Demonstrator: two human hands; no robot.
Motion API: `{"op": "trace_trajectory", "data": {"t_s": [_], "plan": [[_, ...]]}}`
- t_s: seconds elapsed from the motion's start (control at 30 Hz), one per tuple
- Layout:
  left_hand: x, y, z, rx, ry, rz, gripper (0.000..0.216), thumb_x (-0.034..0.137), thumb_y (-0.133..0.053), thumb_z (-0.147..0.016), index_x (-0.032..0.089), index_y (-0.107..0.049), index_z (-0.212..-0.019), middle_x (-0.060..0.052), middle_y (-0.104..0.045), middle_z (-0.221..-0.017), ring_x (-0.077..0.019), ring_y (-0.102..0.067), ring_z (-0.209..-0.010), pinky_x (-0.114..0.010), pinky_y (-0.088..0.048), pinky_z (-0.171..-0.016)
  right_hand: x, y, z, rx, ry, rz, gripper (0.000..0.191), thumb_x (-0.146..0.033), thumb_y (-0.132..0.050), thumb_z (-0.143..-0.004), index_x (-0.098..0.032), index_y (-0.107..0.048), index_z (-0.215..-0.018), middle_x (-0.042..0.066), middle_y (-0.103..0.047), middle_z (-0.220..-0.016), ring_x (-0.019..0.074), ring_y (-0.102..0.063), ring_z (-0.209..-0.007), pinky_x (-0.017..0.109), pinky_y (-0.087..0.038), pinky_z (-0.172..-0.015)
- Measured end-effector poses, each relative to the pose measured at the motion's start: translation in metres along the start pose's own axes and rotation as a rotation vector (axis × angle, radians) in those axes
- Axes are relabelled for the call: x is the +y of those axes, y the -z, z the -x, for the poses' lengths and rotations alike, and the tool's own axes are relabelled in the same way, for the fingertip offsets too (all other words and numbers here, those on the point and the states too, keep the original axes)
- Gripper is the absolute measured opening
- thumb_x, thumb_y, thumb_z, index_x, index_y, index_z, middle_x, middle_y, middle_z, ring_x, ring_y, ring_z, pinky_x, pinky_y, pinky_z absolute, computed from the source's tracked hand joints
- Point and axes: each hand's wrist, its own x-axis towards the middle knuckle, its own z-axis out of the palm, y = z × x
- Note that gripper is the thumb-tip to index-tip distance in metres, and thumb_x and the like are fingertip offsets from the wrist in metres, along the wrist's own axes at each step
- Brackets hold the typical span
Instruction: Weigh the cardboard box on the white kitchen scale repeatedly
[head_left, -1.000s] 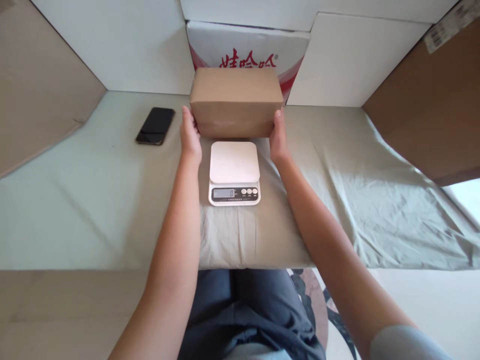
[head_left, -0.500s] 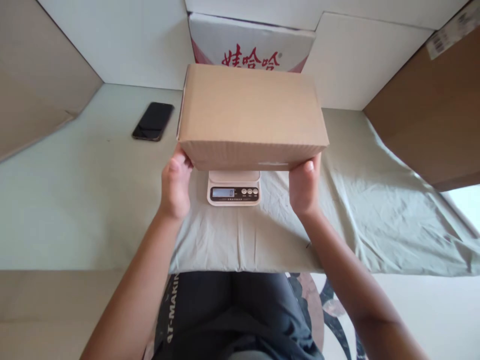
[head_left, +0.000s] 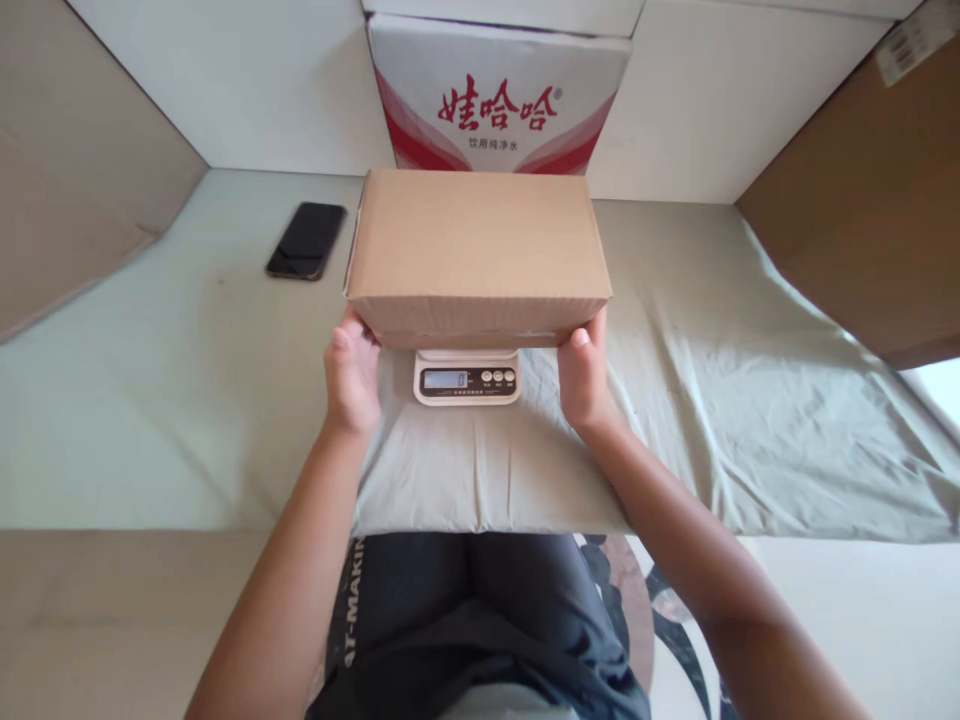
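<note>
1. Table (head_left: 225, 400): carrying the scale and phone; printed carton (head_left: 499, 100) is standing behind.
2. Brown box (head_left: 480, 240): hanging over the scale, hiding most of its plate. Lift looks done; setting down doesn't look done, going by the readout.
3. Left hand (head_left: 352, 375), right hand (head_left: 585, 375): both holding the box, cupping its near lower corners; some fingers are hiding underneath.
4. Scale (head_left: 466, 398): sitting between the hands, untouched by them.
5. Phone (head_left: 307, 240): lying left of the box, apart.
6. Display (head_left: 445, 380): reading 0.
7. Vs half a second ago: box is looking smaller, more carton print is showing, hands are sitting closer together.
</note>
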Motion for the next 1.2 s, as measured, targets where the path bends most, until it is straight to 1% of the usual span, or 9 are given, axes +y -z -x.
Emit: {"op": "trace_trajectory", "data": {"t_s": [0.17,0.3,0.6,0.7,0.8,0.87,0.93,1.07,1.2], "plan": [[-0.001,0.000,-0.001,-0.002,0.014,-0.005,0.077,0.087,-0.052,-0.097,0.025,-0.080,-0.133,-0.015,-0.076,-0.143,-0.0394,-0.062,-0.150,-0.053,-0.052,-0.125,-0.004,-0.003,-0.001,-0.012,-0.002,-0.014,0.081,-0.082,-0.050,-0.096,-0.044,-0.037,-0.167,-0.004,-0.045,-0.179,0.0299,-0.030,-0.175,0.055,-0.025,-0.149],[0.001,-0.001,-0.001,-0.011,0.026,-0.017,0.078,0.089,-0.053,-0.096,0.026,-0.079,-0.135,-0.014,-0.074,-0.147,-0.0400,-0.056,-0.156,-0.054,-0.050,-0.127,-0.005,-0.003,-0.001,-0.011,-0.003,0.004,0.081,-0.083,-0.048,-0.097,-0.044,-0.037,-0.167,-0.003,-0.046,-0.179,0.0295,-0.032,-0.174,0.054,-0.024,-0.149],[0.003,0.001,-0.002,0.004,0.053,-0.051,0.080,0.090,-0.052,-0.094,0.027,-0.078,-0.134,-0.013,-0.073,-0.148,-0.0395,-0.054,-0.158,-0.054,-0.047,-0.131,0.000,-0.001,0.000,-0.040,0.033,-0.051,0.067,-0.072,-0.050,-0.102,-0.043,-0.047,-0.163,-0.005,-0.042,-0.181,0.0306,-0.036,-0.172,0.054,-0.032,-0.146],[0.007,0.006,-0.006,0.047,0.066,-0.054,0.084,0.094,-0.051,-0.091,0.027,-0.078,-0.135,-0.012,-0.069,-0.156,-0.0407,-0.049,-0.161,-0.056,-0.040,-0.136,0.004,0.004,-0.002,0.013,0.014,-0.044,0.072,-0.079,-0.049,-0.099,-0.044,-0.045,-0.163,-0.006,-0.039,-0.182,0.0299,-0.027,-0.176,0.056,-0.023,-0.148],[0.008,0.013,-0.011,0.111,0.050,-0.058,0.089,0.098,-0.040,-0.092,0.032,-0.073,-0.143,-0.004,-0.058,-0.169,-0.0374,-0.040,-0.168,-0.057,-0.030,-0.141,0.006,0.010,-0.006,0.094,-0.030,-0.061,0.078,-0.084,-0.046,-0.097,-0.048,-0.039,-0.165,-0.009,-0.034,-0.184,0.0291,-0.020,-0.179,0.061,-0.017,-0.149],[0.005,0.018,-0.013,0.117,0.053,-0.083,0.089,0.099,-0.035,-0.092,0.039,-0.070,-0.147,0.002,-0.054,-0.173,-0.0343,-0.035,-0.171,-0.055,-0.026,-0.143,0.005,0.014,-0.009,0.147,-0.061,-0.075,0.081,-0.085,-0.047,-0.095,-0.047,-0.038,-0.165,-0.009,-0.031,-0.186,0.0290,-0.019,-0.179,0.062,-0.016,-0.148],[0.002,0.022,-0.014,0.090,0.067,-0.119,0.088,0.100,-0.037,-0.090,0.044,-0.068,-0.150,0.004,-0.053,-0.173,-0.0330,-0.034,-0.171,-0.054,-0.026,-0.144,0.002,0.017,-0.012,0.190,-0.089,-0.083,0.086,-0.086,-0.050,-0.092,-0.044,-0.039,-0.165,-0.006,-0.030,-0.187,0.0289,-0.018,-0.179,0.061,-0.014,-0.148],[-0.006,0.027,-0.015,0.067,0.070,-0.153,0.091,0.101,-0.040,-0.087,0.044,-0.065,-0.154,0.005,-0.052,-0.175,-0.0319,-0.034,-0.171,-0.051,-0.028,-0.144,0.000,0.017,-0.017,0.263,-0.132,-0.108,0.092,-0.087,-0.052,-0.087,-0.038,-0.040,-0.165,-0.001,-0.032,-0.187,0.0281,-0.021,-0.179,0.058,-0.013,-0.148],[-0.013,0.035,-0.019,0.075,0.055,-0.150,0.087,0.099,-0.038,-0.091,0.046,-0.064,-0.155,0.008,-0.047,-0.178,-0.0297,-0.029,-0.173,-0.050,-0.027,-0.144,0.007,0.023,-0.023,0.381,-0.167,-0.135,0.089,-0.082,-0.047,-0.088,-0.036,-0.041,-0.164,0.001,-0.033,-0.186,0.0275,-0.026,-0.177,0.057,-0.017,-0.147]]}}
